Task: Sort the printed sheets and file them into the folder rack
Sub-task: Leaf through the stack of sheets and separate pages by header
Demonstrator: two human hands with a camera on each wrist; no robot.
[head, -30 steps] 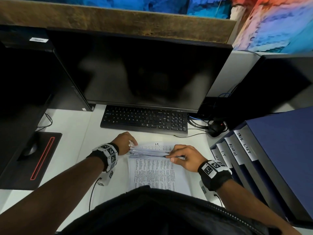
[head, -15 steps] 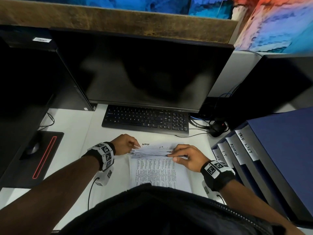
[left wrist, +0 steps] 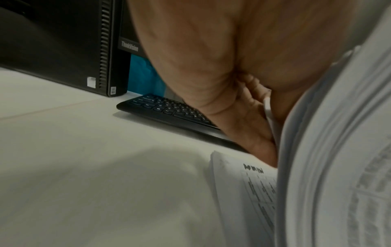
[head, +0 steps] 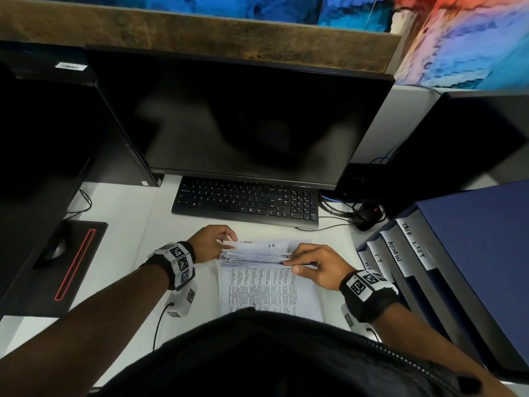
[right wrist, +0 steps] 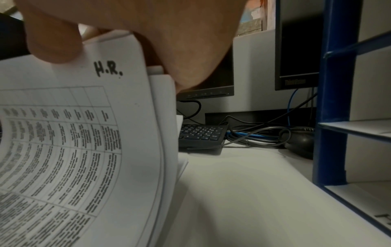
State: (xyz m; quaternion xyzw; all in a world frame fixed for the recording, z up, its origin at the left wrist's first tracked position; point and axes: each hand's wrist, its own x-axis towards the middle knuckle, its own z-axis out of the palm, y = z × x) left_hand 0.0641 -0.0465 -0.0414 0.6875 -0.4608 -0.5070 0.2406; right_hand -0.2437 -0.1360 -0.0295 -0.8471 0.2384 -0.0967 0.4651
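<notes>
- Printed sheets: on bench, just before keyboard.
- Left hand: pinches lifted far edges.
- Right hand: grips lifted sheets.
- Folder rack: right of keyboard.

matt paper sheets — smooth white desk

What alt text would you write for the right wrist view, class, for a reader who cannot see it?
A right hand pinches the top corner of a curled white printed sheet headed "H.R." in black marker. Behind it lie a black keyboard and tangled cables on a white desk; a blue folder rack stands at right.
</notes>
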